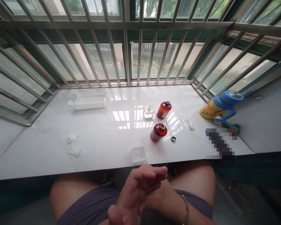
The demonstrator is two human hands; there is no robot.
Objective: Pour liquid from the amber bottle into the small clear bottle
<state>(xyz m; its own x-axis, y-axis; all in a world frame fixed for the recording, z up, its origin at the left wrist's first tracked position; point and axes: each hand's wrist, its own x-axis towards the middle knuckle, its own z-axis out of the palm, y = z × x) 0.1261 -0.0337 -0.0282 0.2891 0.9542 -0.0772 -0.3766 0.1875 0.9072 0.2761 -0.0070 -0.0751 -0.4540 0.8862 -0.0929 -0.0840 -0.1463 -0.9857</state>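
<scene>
Both hands meet over my lap, just below the counter's front edge. My left hand [137, 184] is turned palm up, fingers stretched out and thumb apart, with nothing visible in it. Against its palm side lies my right hand [162, 195], a bracelet at its wrist; its fingers are mostly hidden behind the left. Beyond the hands, a clear square glass piece [138, 155] sits at the counter edge. An uncapped red-brown bottle [158, 133] stands upright, its black cap [173, 139] lying to its right. Behind it are a second, capped red-brown bottle [164, 111] and a clear square container [149, 111].
A white perforated basket [89, 104] stands at the back left. Crumpled tissues [72, 138] lie on the white counter [107, 140], and a white crumpled strip [188, 122] lies right. A blue-and-yellow water bottle [221, 104] stands far right, near a blurred-out dark object [221, 143]. Metal bars [140, 59] close off the window.
</scene>
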